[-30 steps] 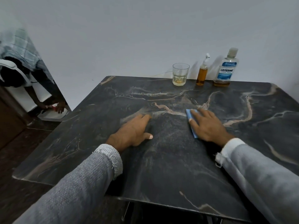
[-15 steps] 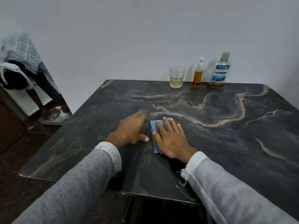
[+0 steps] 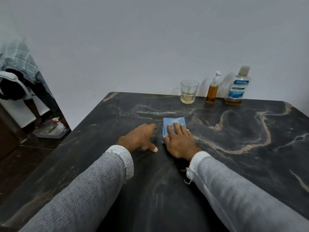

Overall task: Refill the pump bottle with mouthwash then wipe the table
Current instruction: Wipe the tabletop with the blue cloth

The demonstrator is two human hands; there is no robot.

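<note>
A: Looking down from the head view, we note the right hand (image 3: 179, 141) lying flat on a folded blue cloth (image 3: 173, 126), fingers straight and a little spread, pressing it to the dark marbled worktop (image 3: 234, 164). The grip is no pinch; we judge the flat palm is there to bear down while wiping.

B: We log the left hand (image 3: 139, 139) just beside the cloth, not touching it as far as we can tell. Fingers extended on the stone, thumb out, holding nothing. We read it as a brace for the leaning body.

A: Task things stand in a row at the far edge by the wall: the pump bottle (image 3: 212, 88) with amber liquid well up its body, the mouthwash bottle (image 3: 238, 86) capped to its right, a glass (image 3: 189, 92) to its left with a little pale liquid in the bottom. We judge they are parked there to leave the middle free for the cloth, and that the refill is done.

B: Hard to make out: part of the cloth is under the palm. We cannot see any wet patch on the veined stone. The worktop's near edge is hidden by the sleeves (image 3: 100, 190). At far left a blurred person (image 3: 25, 67) bends over a tray (image 3: 50, 131) on the floor.
</note>
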